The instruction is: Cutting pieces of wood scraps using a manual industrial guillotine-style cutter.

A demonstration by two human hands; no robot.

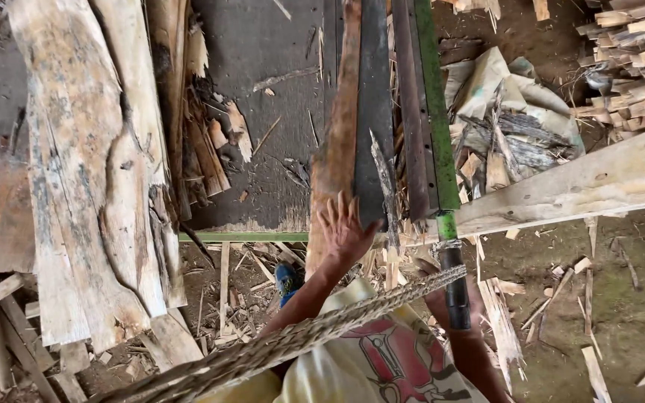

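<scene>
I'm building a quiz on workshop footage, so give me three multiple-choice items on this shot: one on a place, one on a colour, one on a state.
1. Where does the left hand rest?
A. On the near end of the reddish-brown plank
B. On the pale slab at far left
C. On the dirt floor

2. What colour is the long rail right of that plank?
A. Blue
B. Green
C. White

3. How is the left hand posed?
A. Clenched in a fist
B. Pinching a nail
C. Open, fingers spread flat

Answers:
1 A, the palm lies on the plank's near end.
2 B, the rail is green and ends in a black handle.
3 C, all fingers are splayed on the wood. The right hand is hidden low by that handle.
</scene>
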